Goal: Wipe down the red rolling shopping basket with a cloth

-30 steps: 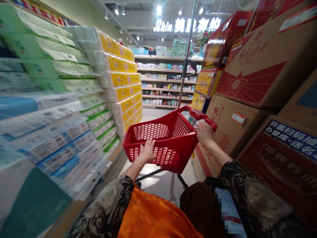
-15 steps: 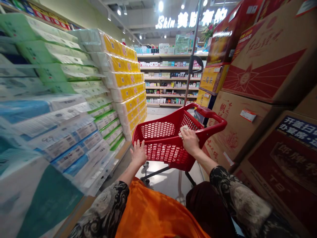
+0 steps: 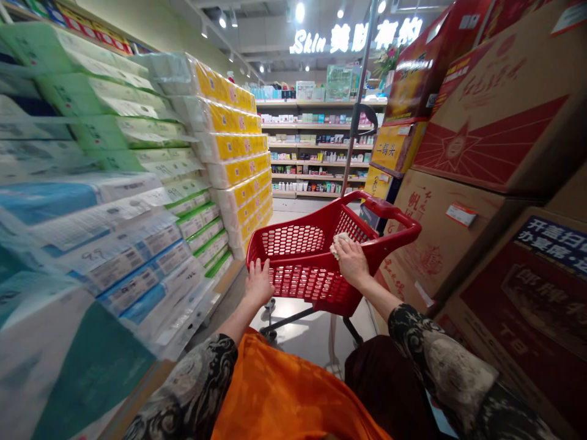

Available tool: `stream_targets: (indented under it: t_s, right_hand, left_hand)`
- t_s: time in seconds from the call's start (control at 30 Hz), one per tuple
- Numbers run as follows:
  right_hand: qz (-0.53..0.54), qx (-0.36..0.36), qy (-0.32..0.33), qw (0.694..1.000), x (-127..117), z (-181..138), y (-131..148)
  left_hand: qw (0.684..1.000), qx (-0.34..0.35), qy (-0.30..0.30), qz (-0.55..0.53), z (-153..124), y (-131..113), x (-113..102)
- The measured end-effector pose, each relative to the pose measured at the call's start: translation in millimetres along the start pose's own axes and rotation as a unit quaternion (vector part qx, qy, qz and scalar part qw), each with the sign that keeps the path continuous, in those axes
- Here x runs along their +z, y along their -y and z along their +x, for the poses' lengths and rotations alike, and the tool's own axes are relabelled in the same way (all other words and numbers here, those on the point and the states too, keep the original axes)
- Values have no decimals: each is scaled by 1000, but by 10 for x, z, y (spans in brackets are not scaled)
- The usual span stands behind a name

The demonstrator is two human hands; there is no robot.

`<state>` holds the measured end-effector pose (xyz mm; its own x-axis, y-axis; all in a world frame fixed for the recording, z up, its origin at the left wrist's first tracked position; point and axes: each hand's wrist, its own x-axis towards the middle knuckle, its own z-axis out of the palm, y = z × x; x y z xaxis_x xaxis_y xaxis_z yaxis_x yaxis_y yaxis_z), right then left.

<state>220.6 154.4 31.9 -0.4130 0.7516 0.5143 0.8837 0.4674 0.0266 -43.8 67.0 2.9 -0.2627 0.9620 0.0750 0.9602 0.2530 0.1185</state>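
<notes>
1. Right hand (image 3: 353, 263), moved off the handle (image 3: 403, 219), is holding a cloth (image 3: 341, 241) against the cart (image 3: 345, 300).
2. Left hand (image 3: 259, 285), fingers spread, is touching its rim.
3. The cart is standing on the floor (image 3: 290, 320); uneven pushing could roll it.

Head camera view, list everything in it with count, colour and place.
Shopping cart: one, red, centre
Cloth: one, whitish, at the cart's near rim
Yellow-fronted packs: one stack, yellow and white, left
Green packs: several, green and white, left
Blue packs: several, blue and white, lower left
Cartons: several, brown and red, right
Yellow boxes: two, yellow, right of centre
Shelving: one run, pale, back
Pole: one, grey, behind the cart
Sign: one, lit white, top
Orange garment: one, orange, bottom centre
Sleeves: two, black and cream, bottom
Left hand: one, bare, at the near rim's left end
Right hand: one, bare, on the cloth
</notes>
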Motion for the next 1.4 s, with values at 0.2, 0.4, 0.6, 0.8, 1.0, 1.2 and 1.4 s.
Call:
stream_targets:
  t_s: [0.2, 0.4, 0.6, 0.8, 1.0, 1.2, 1.4]
  right_hand:
    - [60, -85, 30, 994, 285, 92, 848]
    - [154, -107, 11, 982, 369, 244, 1339]
    - [182, -64, 28, 981, 255, 147, 949]
    - [117, -96, 58, 987, 36, -58, 491]
    - [42, -80, 20, 996, -66, -162, 96]
    - [46, -43, 1, 998, -4, -155, 180]
    - [44, -62, -19, 997, 35, -205, 106]
  left_hand:
    - [1000, 21, 7, -5, -33, 60, -13]
    - [991, 79, -70, -87, 2, -175, -151]
    - [971, 111, -33, -207, 159, -689, -176]
    - [986, 100, -73, -115, 230, -887, -82]
    - [988, 74, -125, -54, 222, -181, -15]
    - [977, 144, -149, -54, 203, -380, 10]
    - [961, 205, -163, -89, 218, -865, 62]
